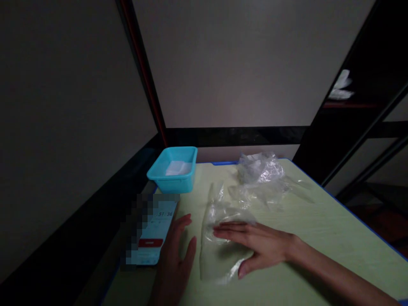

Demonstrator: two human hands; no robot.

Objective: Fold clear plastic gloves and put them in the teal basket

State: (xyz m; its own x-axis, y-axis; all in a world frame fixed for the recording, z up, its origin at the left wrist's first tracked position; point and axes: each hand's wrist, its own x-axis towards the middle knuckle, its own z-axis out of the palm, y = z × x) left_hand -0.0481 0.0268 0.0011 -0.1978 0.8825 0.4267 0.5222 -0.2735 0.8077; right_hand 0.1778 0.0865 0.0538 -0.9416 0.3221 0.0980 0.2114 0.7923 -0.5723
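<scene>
My right hand [255, 244] lies flat and open on a clear plastic bag [219, 238] spread on the pale green table [318, 229], fingers stretched to the left. My left hand [177, 259] rests open on the table beside the bag's left edge, fingers together and pointing away from me. It is next to a phone [154, 236] with a lit screen and a red button on it. More crumpled clear plastic bags [259, 174] lie further back on the table.
A turquoise plastic tub [174, 170] with something white inside stands at the table's back left corner. The table has a blue edge. Dark metal frame bars rise at the left and right against a plain wall.
</scene>
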